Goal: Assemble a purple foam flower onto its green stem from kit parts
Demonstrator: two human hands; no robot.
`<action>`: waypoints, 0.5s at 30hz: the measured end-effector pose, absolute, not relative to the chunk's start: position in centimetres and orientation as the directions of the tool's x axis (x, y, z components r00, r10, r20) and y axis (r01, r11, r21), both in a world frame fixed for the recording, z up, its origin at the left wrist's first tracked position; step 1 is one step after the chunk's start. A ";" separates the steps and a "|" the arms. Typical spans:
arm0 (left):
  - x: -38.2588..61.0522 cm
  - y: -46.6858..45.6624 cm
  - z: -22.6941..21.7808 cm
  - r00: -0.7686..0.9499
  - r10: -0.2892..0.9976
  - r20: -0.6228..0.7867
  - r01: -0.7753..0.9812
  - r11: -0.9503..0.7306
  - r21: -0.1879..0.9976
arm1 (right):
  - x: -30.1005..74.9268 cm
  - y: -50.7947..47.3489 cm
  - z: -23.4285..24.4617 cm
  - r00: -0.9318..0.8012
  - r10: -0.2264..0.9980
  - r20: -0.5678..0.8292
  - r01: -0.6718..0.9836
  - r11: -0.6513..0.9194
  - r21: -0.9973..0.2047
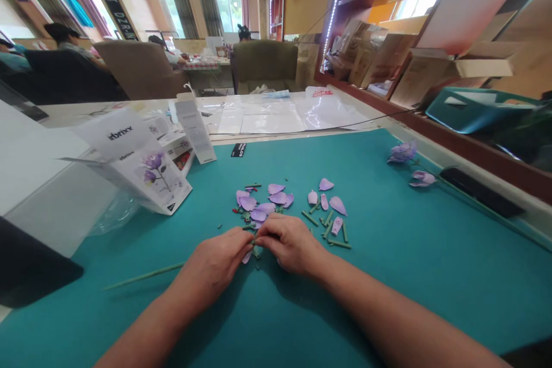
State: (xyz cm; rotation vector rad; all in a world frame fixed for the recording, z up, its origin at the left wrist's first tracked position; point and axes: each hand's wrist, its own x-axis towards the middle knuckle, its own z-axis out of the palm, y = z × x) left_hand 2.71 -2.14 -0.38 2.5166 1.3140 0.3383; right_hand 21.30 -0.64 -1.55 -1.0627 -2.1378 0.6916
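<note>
My left hand (218, 259) is closed on a long green artificial flower stem (142, 277), which runs out to the left beneath my wrist. My right hand (293, 241) pinches at a small green part by the left fingertips; fingers hide most of it. Just beyond both hands lie loose lilac petals (248, 203) with small red and green bits among them. To the right of these are several short green stem pieces (338, 244) and more petals (337, 205). One petal (246, 257) lies under the fingertips.
A printed flower box (159, 181) and a narrow white carton (194, 129) stand at left on the green mat (414, 299). An assembled lilac flower (402, 152) lies at right beside a black object (480, 190). Other people sit in the background.
</note>
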 end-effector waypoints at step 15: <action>1.6 -1.3 -0.6 0.453 0.883 0.128 0.787 -0.463 0.408 | 27.2 2.5 -0.2 -0.292 0.953 0.080 0.844 0.296 -0.448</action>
